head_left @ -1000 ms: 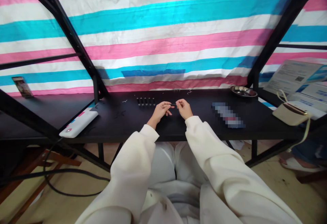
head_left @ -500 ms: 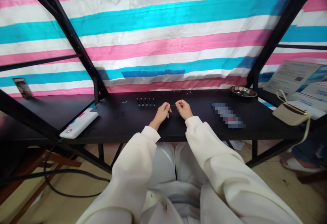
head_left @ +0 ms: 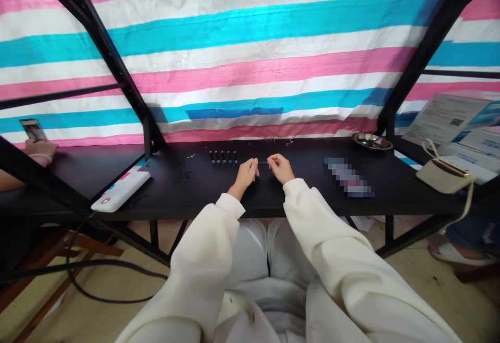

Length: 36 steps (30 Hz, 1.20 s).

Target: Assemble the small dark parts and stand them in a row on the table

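Observation:
Between my hands, just above the black table [head_left: 304, 197], is a thin dark stick-like piece [head_left: 263, 163], too small to name more exactly. My left hand [head_left: 246, 173] pinches its left end between thumb and fingers. At its right end, my right hand [head_left: 280, 167] grips it with the fingertips. Left of my left hand stands a row of several small black cylinders [head_left: 223, 157] with pale ends. Thin white strands [head_left: 289, 142] and small pale bits [head_left: 269, 139] lie along the table's back edge.
A white power bank [head_left: 121, 192] with a cable lies at left. On the right are a shiny metal dish [head_left: 372, 141], a blurred-out packet [head_left: 349, 177], a cream handbag [head_left: 444, 173] and white boxes [head_left: 449, 119]. Far left, another person's hand [head_left: 41, 150] reaches to a phone [head_left: 33, 130].
My left hand has turned slightly and its fingers have drawn in; both hands stay near the same spot. At far left, another person's hand has come in to the phone.

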### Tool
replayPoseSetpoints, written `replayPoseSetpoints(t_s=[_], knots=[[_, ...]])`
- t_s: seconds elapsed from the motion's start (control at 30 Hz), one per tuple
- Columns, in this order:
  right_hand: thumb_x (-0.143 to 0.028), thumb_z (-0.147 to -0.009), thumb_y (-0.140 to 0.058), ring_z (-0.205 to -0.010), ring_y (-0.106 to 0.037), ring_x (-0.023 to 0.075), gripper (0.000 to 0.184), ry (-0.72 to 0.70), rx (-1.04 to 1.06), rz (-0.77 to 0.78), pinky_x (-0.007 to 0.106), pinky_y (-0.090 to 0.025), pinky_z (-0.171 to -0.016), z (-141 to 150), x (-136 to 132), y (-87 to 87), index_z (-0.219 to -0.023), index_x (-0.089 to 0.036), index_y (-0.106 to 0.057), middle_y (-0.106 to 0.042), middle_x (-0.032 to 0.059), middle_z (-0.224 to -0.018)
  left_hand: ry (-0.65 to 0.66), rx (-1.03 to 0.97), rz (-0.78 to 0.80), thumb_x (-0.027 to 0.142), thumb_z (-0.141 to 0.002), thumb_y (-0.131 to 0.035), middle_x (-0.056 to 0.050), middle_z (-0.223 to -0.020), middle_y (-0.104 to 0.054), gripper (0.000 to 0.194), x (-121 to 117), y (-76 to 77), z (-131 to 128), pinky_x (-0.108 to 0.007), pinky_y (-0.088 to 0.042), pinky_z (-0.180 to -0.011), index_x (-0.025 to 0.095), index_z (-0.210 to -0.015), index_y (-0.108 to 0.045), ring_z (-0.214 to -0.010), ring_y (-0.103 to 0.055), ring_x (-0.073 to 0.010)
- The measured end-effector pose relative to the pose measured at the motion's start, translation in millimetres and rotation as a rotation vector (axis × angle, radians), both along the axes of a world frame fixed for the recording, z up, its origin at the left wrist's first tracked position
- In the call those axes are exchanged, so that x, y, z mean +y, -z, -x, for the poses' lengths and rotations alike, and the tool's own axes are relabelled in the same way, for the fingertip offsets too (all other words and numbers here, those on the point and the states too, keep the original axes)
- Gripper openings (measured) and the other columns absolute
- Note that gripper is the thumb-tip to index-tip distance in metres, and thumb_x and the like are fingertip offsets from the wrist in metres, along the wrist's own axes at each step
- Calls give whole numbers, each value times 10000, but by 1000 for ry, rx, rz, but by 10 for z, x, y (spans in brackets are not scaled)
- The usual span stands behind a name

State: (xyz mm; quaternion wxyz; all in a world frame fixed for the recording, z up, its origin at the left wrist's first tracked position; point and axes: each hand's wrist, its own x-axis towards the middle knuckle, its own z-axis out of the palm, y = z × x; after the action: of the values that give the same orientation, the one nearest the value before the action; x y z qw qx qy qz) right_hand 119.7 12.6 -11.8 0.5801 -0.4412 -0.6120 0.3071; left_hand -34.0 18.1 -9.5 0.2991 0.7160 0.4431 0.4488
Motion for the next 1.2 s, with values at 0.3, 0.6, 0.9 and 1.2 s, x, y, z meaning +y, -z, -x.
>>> replayPoseSetpoints(t_s=[0.3, 0.6, 0.9, 1.2], knots=[[-497, -730, -529, -581, -548, 126, 322, 1, 8, -19, 277, -447, -583, -8, 44, 46, -795, -182, -526, -571, 0, -626, -6, -17, -17, 486, -871, -310, 24, -548, -553, 399, -18, -22, 7, -203, -355, -440, 182, -642, -429, -344, -416, -55], [-422, -713, -585, -699, -589, 142, 304, 11, -28, -63, 303, -473, -702, 5, 57, 71, -871, -162, -614, -637, 47, -763, -46, -43, -15, 472, -873, -323, 43, -524, -528, 340, -50, -81, 16, -195, -319, -402, 188, -724, -435, -338, -404, -59], [-333, -758, -570, -655, -538, 124, 219, 21, -268, -138, 287, -459, -685, -11, 27, 72, -874, -176, -669, -604, 34, -781, -60, -22, -58, 468, -882, -304, 50, -539, -537, 331, -31, -59, 25, -196, -336, -441, 193, -743, -425, -347, -402, -56], [-177, -701, -577, -679, -506, 142, 77, 266, -508, -43, 289, -434, -685, -91, 58, 125, -743, -170, -641, -525, 26, -747, -204, -85, -61, 481, -835, -412, 44, -514, -521, 320, -2, -89, 43, -188, -331, -434, 180, -756, -488, -379, -434, -62]])
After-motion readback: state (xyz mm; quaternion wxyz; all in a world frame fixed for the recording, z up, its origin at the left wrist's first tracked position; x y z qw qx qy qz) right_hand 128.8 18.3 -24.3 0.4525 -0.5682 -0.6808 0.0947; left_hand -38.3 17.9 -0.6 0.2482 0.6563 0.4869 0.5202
